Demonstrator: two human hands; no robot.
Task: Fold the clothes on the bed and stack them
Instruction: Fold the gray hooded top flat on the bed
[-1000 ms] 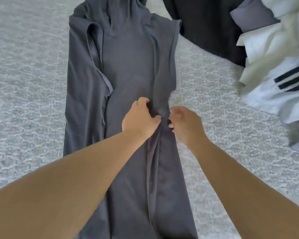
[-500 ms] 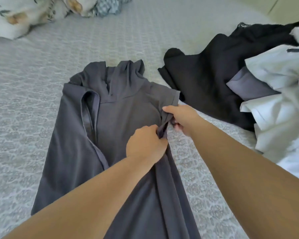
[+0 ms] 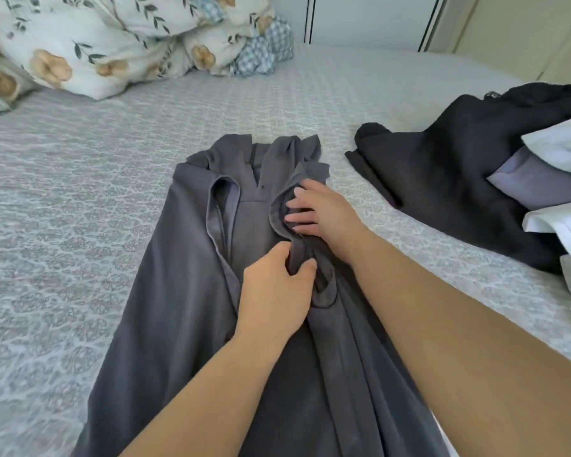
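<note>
head view: a long dark grey garment [image 3: 185, 291] lies flat on the bed [image 3: 63, 258], running lengthwise from the near edge of the picture toward the pillows, its collar end farthest from the person. its left side lies spread out with a bound armhole edge showing, while its right side is folded in over the middle.

the left hand [image 3: 274, 291] sits on the middle of the garment, thumb and curled fingers pinching a bunched ridge of the grey cloth. the right hand [image 3: 323, 216] lies just beyond it, nearer the collar, on the folded-in right edge. its fingers [image 3: 299, 219] are straight and slightly spread, pressing the cloth down beside a rolled fold; its thumb is hidden. the two hands are close together but do not touch.

to the right of the grey garment, apart from it, a black garment [image 3: 442, 173] lies loosely on the bed. over its right part rests a heap of white clothes [image 3: 561, 225] with a pale lilac piece [image 3: 528, 183] tucked between them, at the right edge of the picture.

at the far left of the bed sits a bundle of floral bedding [image 3: 96, 44], with a blue checked cloth [image 3: 261, 51] bunched against it.
</note>
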